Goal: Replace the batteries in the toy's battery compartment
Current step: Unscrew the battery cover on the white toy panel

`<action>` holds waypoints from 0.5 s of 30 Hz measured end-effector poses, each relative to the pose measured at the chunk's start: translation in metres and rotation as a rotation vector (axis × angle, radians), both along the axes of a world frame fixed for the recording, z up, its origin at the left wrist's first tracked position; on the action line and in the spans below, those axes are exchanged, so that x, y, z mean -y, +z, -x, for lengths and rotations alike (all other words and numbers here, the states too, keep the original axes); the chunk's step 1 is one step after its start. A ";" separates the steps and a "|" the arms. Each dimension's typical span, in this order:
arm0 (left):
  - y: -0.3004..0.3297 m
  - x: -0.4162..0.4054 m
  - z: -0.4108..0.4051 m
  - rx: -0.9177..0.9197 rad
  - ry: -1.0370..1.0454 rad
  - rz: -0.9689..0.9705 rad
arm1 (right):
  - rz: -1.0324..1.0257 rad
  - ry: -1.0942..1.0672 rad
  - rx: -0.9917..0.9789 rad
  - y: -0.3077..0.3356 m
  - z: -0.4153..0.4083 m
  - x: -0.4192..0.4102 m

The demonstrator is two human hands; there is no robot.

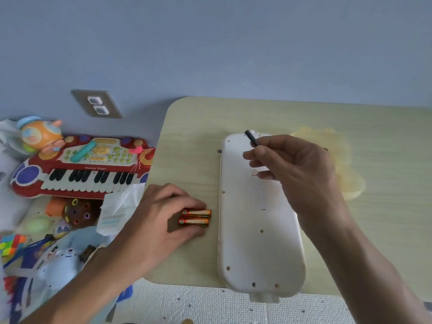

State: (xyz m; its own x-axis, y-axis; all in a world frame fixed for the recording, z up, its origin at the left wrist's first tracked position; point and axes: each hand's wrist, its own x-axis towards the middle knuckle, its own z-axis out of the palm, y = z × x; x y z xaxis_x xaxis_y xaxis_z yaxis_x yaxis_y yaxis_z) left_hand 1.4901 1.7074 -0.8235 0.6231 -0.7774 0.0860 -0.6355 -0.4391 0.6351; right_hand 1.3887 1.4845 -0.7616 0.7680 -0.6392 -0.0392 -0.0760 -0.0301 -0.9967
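A long white toy (257,242) lies face down on the pale wooden table (198,136), its underside with screw holes facing up. My right hand (297,169) hovers over the toy's far half and grips a thin black tool (252,138), likely a screwdriver, whose tip points up and left. Left of the toy, two red-orange batteries (196,217) lie side by side on the table. My left hand (163,218) rests on them with fingers curled around their left ends. The battery compartment lid looks closed.
A yellow object (346,164) sits on the table behind my right hand. Left of the table lie a red toy keyboard (81,169), a tissue pack (119,211), a puzzle cube (11,244) and several other toys. A white mat (210,305) lies below the table's near edge.
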 end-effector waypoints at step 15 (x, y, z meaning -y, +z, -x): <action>0.007 -0.002 -0.001 -0.024 -0.017 -0.075 | -0.002 -0.105 0.013 -0.003 -0.001 -0.007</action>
